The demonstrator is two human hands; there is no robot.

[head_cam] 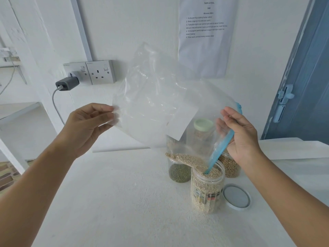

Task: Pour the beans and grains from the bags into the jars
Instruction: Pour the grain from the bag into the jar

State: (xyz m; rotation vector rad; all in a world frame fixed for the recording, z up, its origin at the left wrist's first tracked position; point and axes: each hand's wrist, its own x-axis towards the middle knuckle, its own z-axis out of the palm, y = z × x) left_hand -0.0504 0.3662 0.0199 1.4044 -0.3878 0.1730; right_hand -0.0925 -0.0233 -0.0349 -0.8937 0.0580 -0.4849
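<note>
A white table [124, 202] fills the bottom of the view, with a white wall [142, 24] behind it. A blue door [306, 68] stands at the far right. A sheet of paper [206, 32] with printed words is stuck on the wall.

A big clear zip bag [156, 97] is held up over the table and tipped down to the right. Its blue zip edge [222, 148] points into the open jar [207, 189] at the front. Small pale grains [187, 159] sit in the low corner of the bag, right at the jar's mouth. The jar is nearly full of the same pale grains.

The left hand [89, 125] pinches the high corner of the bag with its thumb and fingers. The right hand [240, 136] holds the bag by the blue zip edge, with its fingers curled on it.

Behind the open jar stand three more jars. One has dark green beans [179, 173] in the bottom. One at the right has tan beans [230, 166]. One at the back has a pale green lid [203, 124].

A double wall socket [92, 72] has a grey charger [67, 84] plugged in.

A round jar lid [236, 196] lies flat on the table just to the right of the open jar.
</note>
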